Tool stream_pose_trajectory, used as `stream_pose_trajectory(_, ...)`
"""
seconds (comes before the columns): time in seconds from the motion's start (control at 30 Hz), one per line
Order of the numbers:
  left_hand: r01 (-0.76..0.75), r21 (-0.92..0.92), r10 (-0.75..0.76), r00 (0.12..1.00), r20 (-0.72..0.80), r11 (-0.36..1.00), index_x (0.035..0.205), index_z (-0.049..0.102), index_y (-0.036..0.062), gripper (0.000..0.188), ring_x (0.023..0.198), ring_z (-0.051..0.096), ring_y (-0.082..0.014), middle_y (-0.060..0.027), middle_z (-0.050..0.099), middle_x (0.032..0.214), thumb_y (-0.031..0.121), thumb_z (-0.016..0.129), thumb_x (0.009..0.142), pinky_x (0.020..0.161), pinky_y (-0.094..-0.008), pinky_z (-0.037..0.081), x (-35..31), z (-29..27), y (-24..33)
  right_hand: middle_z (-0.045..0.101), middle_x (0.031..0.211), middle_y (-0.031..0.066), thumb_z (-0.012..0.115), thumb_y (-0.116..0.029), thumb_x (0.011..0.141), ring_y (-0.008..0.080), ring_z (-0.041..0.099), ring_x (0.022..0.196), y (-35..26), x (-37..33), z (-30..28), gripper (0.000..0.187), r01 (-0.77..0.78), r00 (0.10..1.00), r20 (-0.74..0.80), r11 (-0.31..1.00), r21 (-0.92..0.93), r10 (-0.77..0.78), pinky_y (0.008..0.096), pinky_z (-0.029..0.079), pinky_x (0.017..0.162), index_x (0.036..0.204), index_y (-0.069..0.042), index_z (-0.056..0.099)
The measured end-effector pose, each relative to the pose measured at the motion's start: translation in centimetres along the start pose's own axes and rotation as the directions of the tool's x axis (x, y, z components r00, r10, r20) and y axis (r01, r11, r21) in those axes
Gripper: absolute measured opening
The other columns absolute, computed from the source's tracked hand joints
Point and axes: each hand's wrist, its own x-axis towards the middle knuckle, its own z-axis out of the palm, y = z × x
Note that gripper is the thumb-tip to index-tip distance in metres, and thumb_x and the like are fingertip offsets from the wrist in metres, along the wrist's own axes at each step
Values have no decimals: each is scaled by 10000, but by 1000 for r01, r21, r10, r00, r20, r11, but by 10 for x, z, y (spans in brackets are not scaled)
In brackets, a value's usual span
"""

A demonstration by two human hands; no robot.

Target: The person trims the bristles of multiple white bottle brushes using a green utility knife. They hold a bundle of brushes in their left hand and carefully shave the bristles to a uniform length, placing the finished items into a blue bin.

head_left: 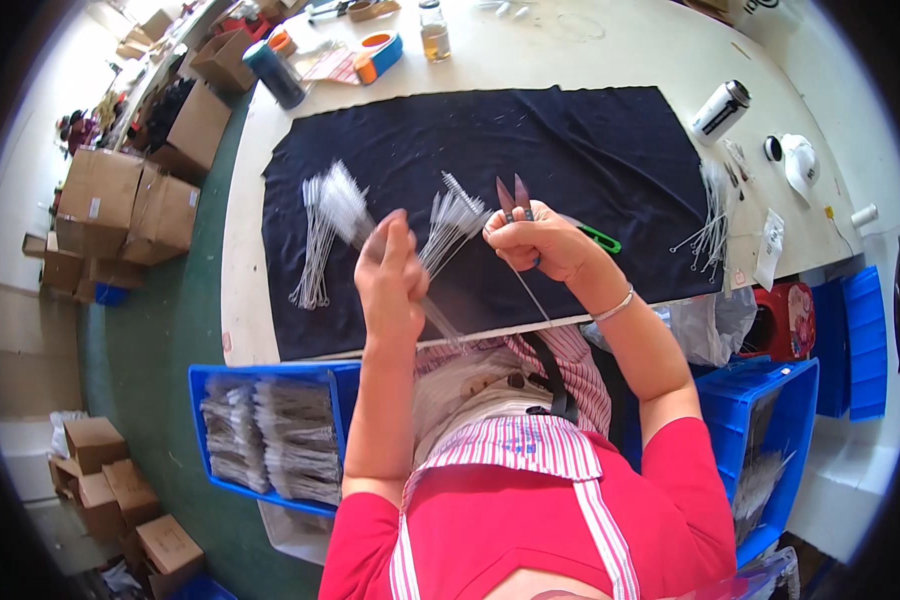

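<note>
Left hand (392, 275) closed round a bundle of wire brushes (342, 200): white bristle heads poke out up-left, stems trail out below the palm toward the table edge. Motion blur there, so finger contact is hard to read; looks like a full grip, count unclear.

Right hand (542, 240) has small scissors (512, 197) tucked in a closed fist, blades up and parted. Thumb and forefinger also pinch one thin wire stem (530, 292), slanting down-right to the cloth's near edge.

Both hands are above the dark cloth (590, 130) on the table. One brush pile (315, 245) lies left of the left hand, a fanned one (452, 222) between the hands. Green-handled cutter (600, 237) just beside the right wrist. More brushes (712, 215) at the cloth's right edge. Blue crate (270, 372) of packed grey-white bundles below the table, left side.
</note>
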Motion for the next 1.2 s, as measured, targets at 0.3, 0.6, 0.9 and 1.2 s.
stream_pose_trajectory(0.3,-12,39,4,979,202,999,943,592,22,144,470,413,-39,-5,536,674,100,650,837,369,-170,233,7,14,15,446,593,-27,652,-161,777,45,373,478,-8,6,18,177,-33,994,95,966,-257,59,201,279,430,847,-17,576)
stream_pose_trajectory(0.6,-185,-24,172,951,-257,983,798,575,17,83,475,469,-61,-18,518,618,59,629,843,342,-159,249,10,-17,17,609,844,150,521,-416,874,312,619,775,10,14,45,402,176,811,179,-59,-983,-557,395,492,682,996,-43,609)
stream_pose_trajectory(0.9,-195,-66,161,925,-345,979,778,532,46,115,498,498,-73,-28,519,626,62,623,846,341,-157,253,-1,-37,21,563,732,82,607,-339,808,248,568,704,39,42,68,286,242,657,362,-270,-932,-661,371,425,642,882,-64,633)
stream_pose_trajectory(1.2,-164,-132,105,923,-369,978,759,540,51,121,530,507,-76,-28,521,646,67,612,854,355,-161,258,-1,-54,25,563,717,64,611,-328,810,228,551,672,49,55,74,243,253,650,384,-289,-923,-656,358,399,615,846,-89,633)
